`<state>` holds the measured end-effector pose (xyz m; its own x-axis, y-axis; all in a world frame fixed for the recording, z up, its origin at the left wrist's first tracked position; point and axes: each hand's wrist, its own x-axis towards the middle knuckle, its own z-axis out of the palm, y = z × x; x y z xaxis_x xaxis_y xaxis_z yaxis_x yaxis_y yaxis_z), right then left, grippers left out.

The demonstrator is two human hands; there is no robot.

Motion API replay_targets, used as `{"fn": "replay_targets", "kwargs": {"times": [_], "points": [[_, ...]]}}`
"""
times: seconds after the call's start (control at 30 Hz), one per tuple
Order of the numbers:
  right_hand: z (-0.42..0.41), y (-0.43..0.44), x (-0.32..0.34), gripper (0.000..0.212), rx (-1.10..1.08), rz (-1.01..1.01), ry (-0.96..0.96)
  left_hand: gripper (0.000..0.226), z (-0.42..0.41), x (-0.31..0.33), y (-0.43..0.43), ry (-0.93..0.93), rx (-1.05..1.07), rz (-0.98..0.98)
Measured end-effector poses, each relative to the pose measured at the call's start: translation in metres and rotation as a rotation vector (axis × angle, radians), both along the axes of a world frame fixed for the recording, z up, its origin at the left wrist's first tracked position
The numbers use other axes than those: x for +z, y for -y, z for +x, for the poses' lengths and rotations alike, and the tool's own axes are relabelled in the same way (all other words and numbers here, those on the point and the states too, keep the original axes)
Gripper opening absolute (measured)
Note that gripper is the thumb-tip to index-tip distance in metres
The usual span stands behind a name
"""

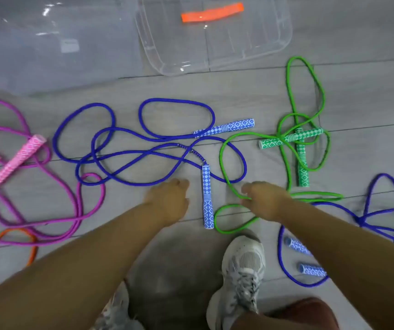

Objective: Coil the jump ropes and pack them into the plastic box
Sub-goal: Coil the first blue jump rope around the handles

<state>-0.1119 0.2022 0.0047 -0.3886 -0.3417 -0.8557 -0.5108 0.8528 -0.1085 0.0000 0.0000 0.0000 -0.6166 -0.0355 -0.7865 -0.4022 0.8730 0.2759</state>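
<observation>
Several jump ropes lie loose on the grey floor. A blue rope (157,139) sprawls in the middle, one patterned handle (224,127) far off and the other handle (207,198) between my hands. My left hand (169,201) hovers just left of that near handle, fingers loosely curled and holding nothing. My right hand (262,201) is over a strand of the green rope (305,91); its fingertips meet the strand, and whether they grip it cannot be told. The clear plastic box (48,75) stands at the far left.
The box's clear lid (167,65) with an orange handle (212,11) lies beside it. A magenta rope (72,210) with pink handles lies left, an orange rope (31,248) below it, and a second blue rope (381,210) at right. My shoes (243,270) stand below.
</observation>
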Motion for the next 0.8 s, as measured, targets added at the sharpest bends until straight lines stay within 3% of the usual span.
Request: {"fn": "replay_targets", "kwargs": {"times": [0.17,0.33,0.57,0.8], "points": [[-0.038,0.006,-0.032,0.032,-0.149,-0.014,-0.151,0.052,-0.045,-0.037,0.008,-0.196,-0.047,-0.071],[-0.031,0.019,-0.037,0.039,-0.152,-0.079,-0.168,0.047,-0.065,-0.055,0.008,-0.186,-0.194,-0.162],[-0.021,0.019,-0.031,0.033,-0.239,-0.111,-0.181,0.033,-0.048,-0.054,0.002,-0.203,-0.197,-0.182],[0.018,0.023,-0.025,0.023,-0.426,-0.259,-0.174,0.046,0.012,-0.03,-0.005,-0.184,0.128,0.048]]}}
